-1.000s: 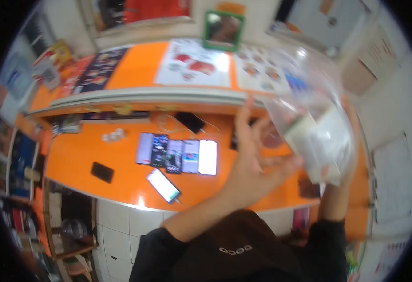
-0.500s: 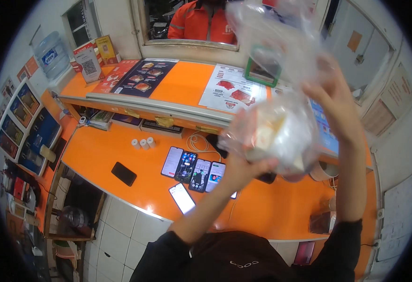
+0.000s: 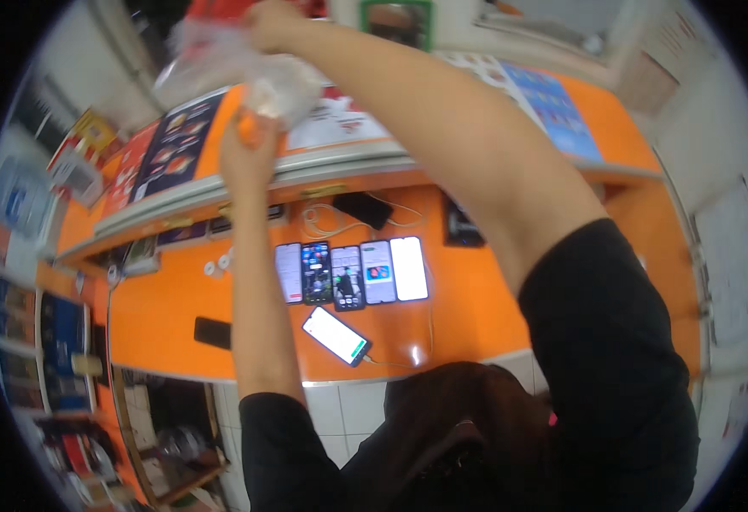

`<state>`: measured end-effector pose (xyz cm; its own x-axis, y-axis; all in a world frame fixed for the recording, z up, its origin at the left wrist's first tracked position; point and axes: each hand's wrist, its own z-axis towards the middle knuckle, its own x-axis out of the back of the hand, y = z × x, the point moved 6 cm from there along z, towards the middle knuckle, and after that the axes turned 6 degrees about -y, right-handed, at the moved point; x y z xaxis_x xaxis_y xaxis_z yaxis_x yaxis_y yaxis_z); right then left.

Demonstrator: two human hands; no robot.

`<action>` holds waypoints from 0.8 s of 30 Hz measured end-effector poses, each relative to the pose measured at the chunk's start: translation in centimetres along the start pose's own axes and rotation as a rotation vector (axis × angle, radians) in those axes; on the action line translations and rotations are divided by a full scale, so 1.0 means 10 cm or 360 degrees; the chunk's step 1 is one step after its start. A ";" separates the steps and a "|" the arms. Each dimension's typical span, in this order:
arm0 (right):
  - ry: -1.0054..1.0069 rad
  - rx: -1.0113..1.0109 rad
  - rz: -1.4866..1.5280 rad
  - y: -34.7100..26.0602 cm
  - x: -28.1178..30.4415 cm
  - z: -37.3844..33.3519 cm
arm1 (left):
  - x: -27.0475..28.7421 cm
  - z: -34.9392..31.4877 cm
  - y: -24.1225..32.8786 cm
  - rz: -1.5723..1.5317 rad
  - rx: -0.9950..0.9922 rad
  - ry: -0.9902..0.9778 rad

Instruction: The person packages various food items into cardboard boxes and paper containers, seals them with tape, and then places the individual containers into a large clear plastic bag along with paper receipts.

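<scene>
R arm [image 3: 442, 119] slants up-left across the view, elbow bent out to the R; its R hand [image 3: 273, 27] is at the top of the plastic bag [image 3: 284, 90], fingers closed on the gathered plastic, a bit blurry. L forearm [image 3: 263, 282] runs nearly straight fwd, L hand [image 3: 250, 158] up against the bag's underside; L fingers blurred, can't tell if spread or gripping.

Vs 0.5 s ago: bag's gone from the R side to the far L, now above the raised shelf [image 3: 626, 128], approx. between the dark menu sheet [image 3: 178, 141] and the white sheet [image 3: 331, 128]. White-screen phone [image 3: 409, 269] on the bench [image 3: 476, 311], mostly hidden then, now shows in full.

Bag: clear, crinkly, bulging w/ whitish contents, motion-blurred; can't tell if it touches the shelf.
</scene>
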<state>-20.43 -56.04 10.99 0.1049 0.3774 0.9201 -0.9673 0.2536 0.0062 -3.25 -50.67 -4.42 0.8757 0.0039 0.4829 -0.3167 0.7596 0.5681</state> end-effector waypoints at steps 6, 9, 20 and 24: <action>0.0329 0.0751 0.1321 -0.98 1.28 -1.78 | 0.17 0.10 -0.36 0.0050 -0.0261 -0.0238; 0.0700 0.0994 0.0700 -1.31 1.93 -3.19 | 0.14 0.12 -0.28 0.0027 -0.0362 -0.0292; 0.0687 0.0003 -0.0079 -0.77 2.99 -6.92 | -0.17 -0.51 0.71 0.0086 -0.0761 -0.0155; 0.0713 -0.0336 -0.0281 -1.08 3.39 -8.12 | -0.10 -1.33 1.22 -0.0095 -0.0971 -0.0175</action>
<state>12.38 26.32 10.27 0.3952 0.6448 0.6543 -0.8631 0.5044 0.0243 -3.15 -32.74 -6.85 0.8326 -0.0924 0.5462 0.0254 0.9913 0.1290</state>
